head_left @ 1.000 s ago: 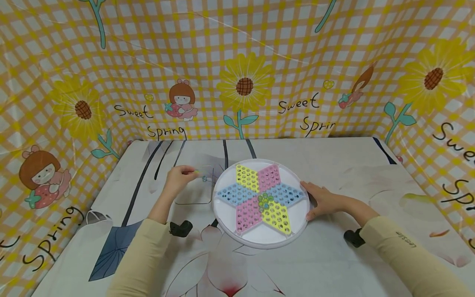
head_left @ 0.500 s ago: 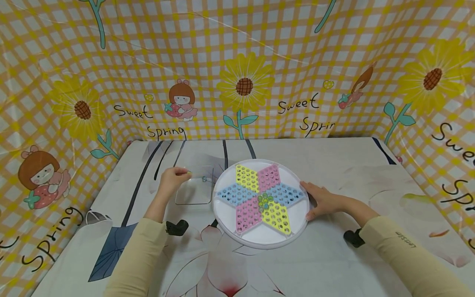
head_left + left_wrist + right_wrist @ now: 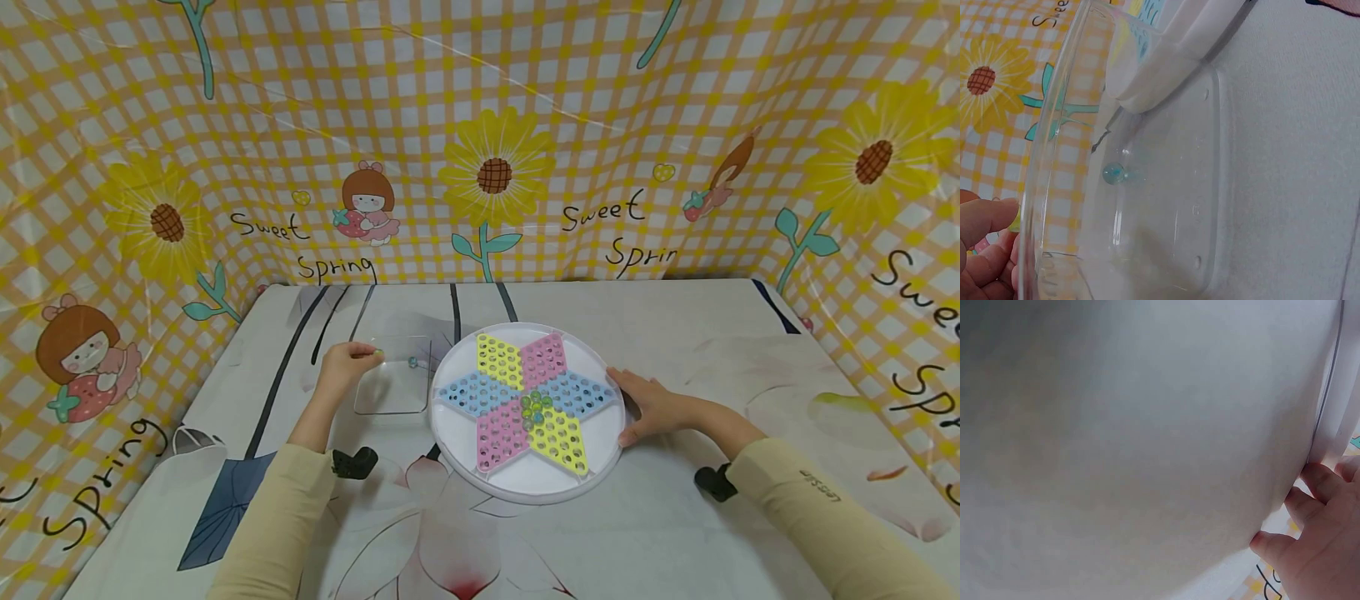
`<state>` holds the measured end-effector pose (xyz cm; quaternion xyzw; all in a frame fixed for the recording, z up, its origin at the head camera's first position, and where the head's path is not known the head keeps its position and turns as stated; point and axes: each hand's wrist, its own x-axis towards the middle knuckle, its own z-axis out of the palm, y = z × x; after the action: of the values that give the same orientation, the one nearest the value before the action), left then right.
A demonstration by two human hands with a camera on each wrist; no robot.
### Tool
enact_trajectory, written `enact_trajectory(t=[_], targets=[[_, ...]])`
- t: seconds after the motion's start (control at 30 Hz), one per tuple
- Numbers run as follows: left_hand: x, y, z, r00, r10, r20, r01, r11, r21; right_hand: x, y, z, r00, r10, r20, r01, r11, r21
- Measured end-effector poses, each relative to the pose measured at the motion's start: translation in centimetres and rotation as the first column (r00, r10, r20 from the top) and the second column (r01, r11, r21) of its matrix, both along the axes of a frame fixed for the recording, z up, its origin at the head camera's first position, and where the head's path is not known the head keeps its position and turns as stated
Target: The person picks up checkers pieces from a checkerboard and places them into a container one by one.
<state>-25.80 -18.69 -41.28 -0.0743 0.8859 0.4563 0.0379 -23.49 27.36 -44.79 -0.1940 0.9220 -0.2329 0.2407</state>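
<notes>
My left hand [image 3: 347,365] pinches a small yellow-green marble [image 3: 1016,220] between thumb and fingers. It is at the left edge of a clear plastic box [image 3: 392,412], whose wall overlaps the fingertips in the left wrist view. One light-blue marble [image 3: 1114,173] lies inside the box. To the right sits a round white Chinese checkers board [image 3: 457,450] with a star of pink, yellow and blue points. Several green and yellowish marbles [image 3: 536,404] cluster at its centre, one bluish among them. My right hand [image 3: 656,406] rests against the board's right rim with fingers spread.
The table is covered by a white cloth [image 3: 600,542] printed with flowers and dark stems. Behind it hangs a yellow checked curtain [image 3: 420,100] with sunflowers. A black wrist camera [image 3: 354,463] sits below the left hand, another [image 3: 716,482] below the right.
My left hand has drawn back leftward and slightly toward me, from over the box to its left edge, with the yellow-green marble. The right hand and the board have stayed in place.
</notes>
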Motion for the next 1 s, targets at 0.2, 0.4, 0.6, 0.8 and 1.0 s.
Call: enact_trajectory(t=[0.2,0.4,0.6,0.8,1.0], targets=[[0.0,0.0,-0.1,1.000,0.007,0.005,-0.007,1.000,-0.006,0.1,-0.1,0.1,1.000,-0.001,0.001,0.001,1.000,-0.003],[-0.2,-0.1,-0.2,1.000,0.001,0.018,-0.001,1.000,0.005,0.1,0.0,0.1,1.000,-0.001,-0.004,0.001,1.000,-0.002],[-0.1,0.0,0.0,1.000,-0.003,0.013,0.003,1.000,0.013,0.1,0.0,0.0,1.000,-0.001,-0.005,0.001,1.000,-0.003],[0.0,0.9,0.5,0.999,-0.029,-0.017,0.029,1.000,0.006,0.1,0.0,0.0,1.000,-0.004,-0.002,0.004,1.000,0.003],[0.1,2.3,0.7,0.993,-0.073,-0.089,0.072,0.997,-0.013,0.1,0.0,0.1,1.000,0.007,-0.007,-0.007,1.000,0.000]])
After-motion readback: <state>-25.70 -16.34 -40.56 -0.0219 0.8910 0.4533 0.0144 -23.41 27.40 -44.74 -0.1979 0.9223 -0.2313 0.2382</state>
